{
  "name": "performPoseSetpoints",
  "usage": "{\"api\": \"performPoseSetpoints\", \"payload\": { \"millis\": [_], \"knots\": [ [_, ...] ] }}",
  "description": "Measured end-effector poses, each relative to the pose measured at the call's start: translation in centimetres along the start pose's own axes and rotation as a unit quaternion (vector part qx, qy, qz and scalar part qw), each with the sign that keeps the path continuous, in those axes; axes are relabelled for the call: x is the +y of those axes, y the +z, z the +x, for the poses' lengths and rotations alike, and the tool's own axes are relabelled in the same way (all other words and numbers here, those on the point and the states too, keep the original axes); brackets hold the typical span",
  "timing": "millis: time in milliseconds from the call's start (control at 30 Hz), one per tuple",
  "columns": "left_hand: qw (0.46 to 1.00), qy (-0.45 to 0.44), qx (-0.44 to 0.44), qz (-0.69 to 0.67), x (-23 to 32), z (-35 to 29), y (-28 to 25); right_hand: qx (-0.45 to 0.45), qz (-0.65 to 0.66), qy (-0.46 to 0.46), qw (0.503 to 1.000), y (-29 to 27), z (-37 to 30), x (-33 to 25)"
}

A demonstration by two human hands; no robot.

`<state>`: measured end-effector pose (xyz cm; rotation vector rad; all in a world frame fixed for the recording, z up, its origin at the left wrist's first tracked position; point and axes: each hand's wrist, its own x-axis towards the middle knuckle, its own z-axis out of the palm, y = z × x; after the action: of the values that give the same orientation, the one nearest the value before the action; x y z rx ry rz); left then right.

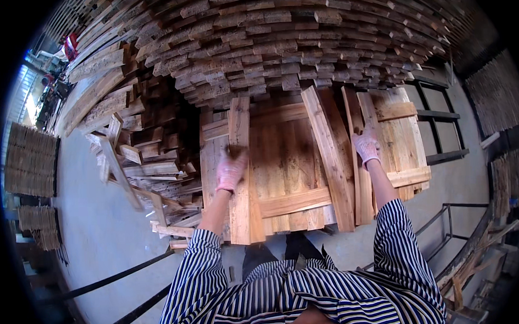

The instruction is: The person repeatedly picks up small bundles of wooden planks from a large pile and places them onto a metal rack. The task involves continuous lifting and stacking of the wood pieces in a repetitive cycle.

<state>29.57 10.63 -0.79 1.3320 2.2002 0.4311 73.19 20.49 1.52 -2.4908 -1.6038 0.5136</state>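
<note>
My left hand, in a pinkish-white knit glove, grips the edge of an upright-running wooden board; its fingertips are slightly blurred. To the right, my gloved right hand closes around a narrow wooden board. Both boards lie across a flat panel of planks with a crosspiece along its near side. Between my hands a loose board slants over the panel, touched by neither. Part of the panel is hidden under these boards.
A tall stack of rough planks rises just beyond the panel. Jumbled offcuts lie on the left. Dark metal frames stand at the right and lower right; dark rails cross the lower left. Stacked thin boards line the left side.
</note>
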Motion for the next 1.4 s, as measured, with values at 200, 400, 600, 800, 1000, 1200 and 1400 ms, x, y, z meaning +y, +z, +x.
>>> {"api": "performPoseSetpoints", "payload": {
  "millis": [200,400,600,800,1000,1200,1400],
  "knots": [
    [0.986,-0.086,0.025,0.137,-1.5,-1.0,-1.3,0.078,0.128,-0.283,0.947,1.7,-11.4,-10.8],
    [0.965,-0.082,-0.077,-0.235,5.0,-2.3,-5.1,-0.296,0.431,-0.268,0.81,10.2,-17.1,-13.7],
    [0.917,-0.1,-0.086,-0.378,5.7,-3.3,-5.4,-0.424,0.518,-0.107,0.735,7.8,-20.1,-18.1],
    [0.939,-0.138,-0.02,-0.314,0.5,-1.3,-7.0,-0.112,0.011,-0.195,0.974,9.1,-16.0,-12.7],
    [0.973,0.0,0.106,-0.206,-16.0,2.8,-2.0,-0.045,0.008,-0.28,0.959,13.7,-22.9,-19.8],
    [0.943,-0.008,0.078,-0.322,-14.7,1.3,-2.3,0.03,0.072,-0.283,0.956,19.4,-27.9,-22.8],
    [0.957,0.042,0.024,-0.285,-16.0,7.7,-6.0,-0.07,0.06,-0.227,0.969,19.0,-27.4,-26.2]
  ]
}}
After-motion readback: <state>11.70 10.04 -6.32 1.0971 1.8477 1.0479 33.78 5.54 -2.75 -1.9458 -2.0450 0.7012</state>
